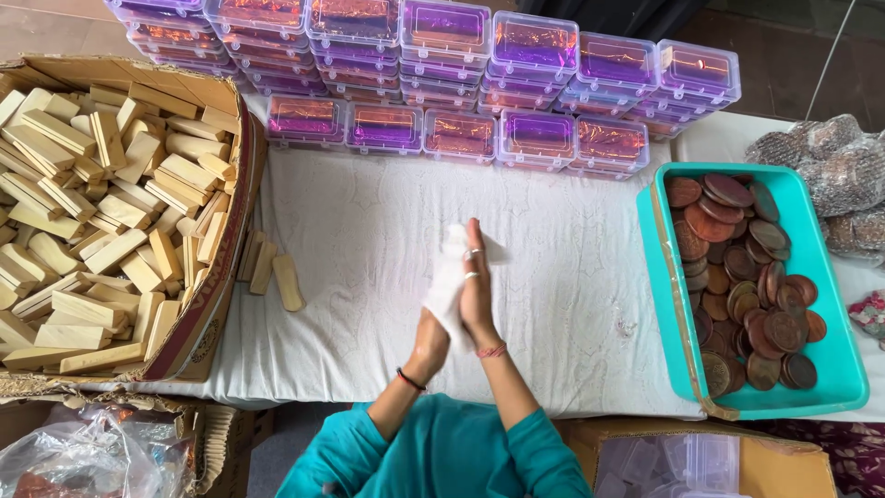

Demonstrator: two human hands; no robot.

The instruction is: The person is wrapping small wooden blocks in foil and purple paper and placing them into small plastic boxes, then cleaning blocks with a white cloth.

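At table centre, the right hand [477, 286] and left hand [430, 343] press flat against each other, palms together, with a white cloth [445, 277] clamped between them above the white table cover [369, 231]. Left: a cardboard box [217, 304] of wooden blocks [101, 194], with 3 loose blocks [269, 269] beside it. Right: a teal tray [830, 277] of brown discs [747, 277]. Far: stacked clear cases [461, 55].
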